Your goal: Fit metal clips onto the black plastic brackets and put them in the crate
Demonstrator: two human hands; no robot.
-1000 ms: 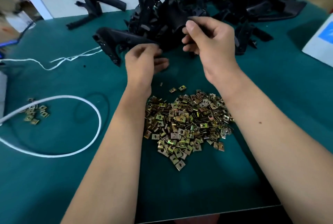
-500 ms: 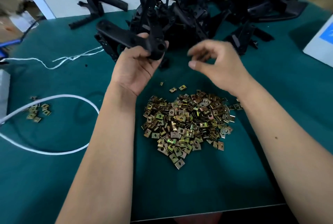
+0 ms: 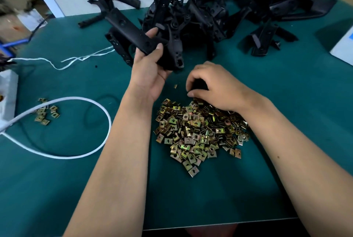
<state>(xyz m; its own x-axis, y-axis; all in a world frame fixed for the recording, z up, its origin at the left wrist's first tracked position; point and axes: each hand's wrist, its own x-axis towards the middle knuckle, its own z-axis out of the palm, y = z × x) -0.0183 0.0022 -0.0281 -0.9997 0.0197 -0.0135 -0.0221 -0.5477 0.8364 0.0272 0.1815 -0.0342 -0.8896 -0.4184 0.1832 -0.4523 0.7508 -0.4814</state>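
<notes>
Up front, the left hand [image 3: 150,68] has its fingers [image 3: 152,33] clamped round one black plastic bracket [image 3: 133,32], lifted off the green desk [image 3: 305,103]. The right hand [image 3: 215,87] curls its fingers [image 3: 191,94] onto the far edge of the big pile of metal clips [image 3: 198,129], too many to count; whether they pinch one I cannot tell. Beyond both hands lies a tangled heap of brackets [image 3: 219,13]. Left of the left hand lie one white cable loop [image 3: 80,101] and a small cluster of clips [image 3: 45,112].

Both forearms are bare to the frame edge, and the hands [image 3: 150,65] wear no gloves or rings.
</notes>
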